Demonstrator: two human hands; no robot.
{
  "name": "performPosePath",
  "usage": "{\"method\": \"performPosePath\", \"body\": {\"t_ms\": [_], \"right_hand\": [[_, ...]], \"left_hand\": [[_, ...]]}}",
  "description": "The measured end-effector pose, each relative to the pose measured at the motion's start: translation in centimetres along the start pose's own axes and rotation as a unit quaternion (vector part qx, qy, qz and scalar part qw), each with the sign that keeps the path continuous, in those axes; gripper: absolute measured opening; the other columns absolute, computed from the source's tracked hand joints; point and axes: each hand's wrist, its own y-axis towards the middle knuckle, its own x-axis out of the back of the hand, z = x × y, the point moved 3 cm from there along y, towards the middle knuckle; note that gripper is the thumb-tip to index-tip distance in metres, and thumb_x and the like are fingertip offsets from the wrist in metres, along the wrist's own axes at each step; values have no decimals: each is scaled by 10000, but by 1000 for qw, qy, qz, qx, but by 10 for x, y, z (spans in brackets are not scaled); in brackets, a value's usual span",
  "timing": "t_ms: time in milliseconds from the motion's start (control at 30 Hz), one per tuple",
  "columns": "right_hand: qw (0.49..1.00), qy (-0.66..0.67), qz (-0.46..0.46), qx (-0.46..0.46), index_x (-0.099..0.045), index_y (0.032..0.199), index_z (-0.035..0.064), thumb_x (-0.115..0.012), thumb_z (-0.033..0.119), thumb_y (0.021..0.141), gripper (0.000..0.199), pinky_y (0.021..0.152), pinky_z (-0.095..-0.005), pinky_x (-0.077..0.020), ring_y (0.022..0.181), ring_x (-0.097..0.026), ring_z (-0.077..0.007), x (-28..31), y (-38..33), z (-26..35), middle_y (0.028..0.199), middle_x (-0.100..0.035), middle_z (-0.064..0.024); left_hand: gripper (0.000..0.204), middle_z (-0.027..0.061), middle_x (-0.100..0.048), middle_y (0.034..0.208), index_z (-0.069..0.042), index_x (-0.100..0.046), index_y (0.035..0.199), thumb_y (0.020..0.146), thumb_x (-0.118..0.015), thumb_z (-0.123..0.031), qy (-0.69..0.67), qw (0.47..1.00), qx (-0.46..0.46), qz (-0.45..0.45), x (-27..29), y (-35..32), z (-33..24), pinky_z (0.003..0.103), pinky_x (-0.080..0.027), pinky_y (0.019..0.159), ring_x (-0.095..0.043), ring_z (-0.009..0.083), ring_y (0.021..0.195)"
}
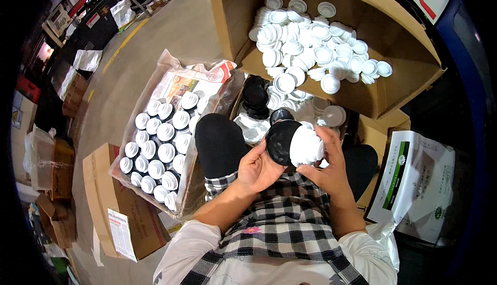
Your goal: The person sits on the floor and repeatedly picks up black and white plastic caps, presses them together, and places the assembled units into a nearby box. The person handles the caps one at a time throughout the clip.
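Note:
Between my knees, my left hand (256, 168) is closed around a black, round, cup-like part (280, 142). Fingers of my right hand (333, 165) wrap a white ridged piece (306, 146), which looks like several stacked caps. The white piece meets the black part's right side; whether they are joined I cannot tell. Just beyond my hands, black round parts (254, 96) and loose white caps (282, 101) lie in a low container. Past that, a large cardboard box (401, 31) lies with its open side toward me, holding a heap of white round caps (323, 54).
At my left, a paper-lined tray (172, 84) holds rows of black parts with white ridged tops (165, 153). A closed cardboard box (119, 202) stands beside it on the floor. A white-and-green printed package (414, 181) sits at my right. Cartons line the far left.

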Motion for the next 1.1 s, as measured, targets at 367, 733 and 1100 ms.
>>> {"method": "performPosePath", "body": {"t_ms": [367, 733, 1100], "right_hand": [[994, -87, -64, 22, -503, 1155, 5, -856, 214, 536, 742, 663, -289, -487, 883, -558, -211, -14, 1, 9, 1057, -502, -121], [995, -75, -71, 13, -491, 1145, -17, -864, 233, 540, 753, 651, -288, -490, 836, -570, -197, -26, 1, 5, 1020, -501, -125], [990, -122, -61, 41, -469, 1164, 6, -853, 217, 546, 758, 741, -343, -472, 906, -550, -253, -35, -1, -2, 1022, -500, -144]], "left_hand": [[535, 138, -275, 1422, -56, -142, 1419, 952, -355, -203, 175, 980, -93, -1, -13, -3, 3, 406, -182, 1090, -273, 266, 1316], [593, 149, -269, 1417, -59, -106, 1427, 948, -386, -267, 243, 965, -89, -35, -21, -10, 2, 377, -232, 1060, -299, 270, 1298], [676, 131, -367, 1327, -67, -131, 1415, 896, -534, -227, 302, 943, -135, -42, -14, -10, 4, 324, -278, 1021, -374, 210, 1219]]}}
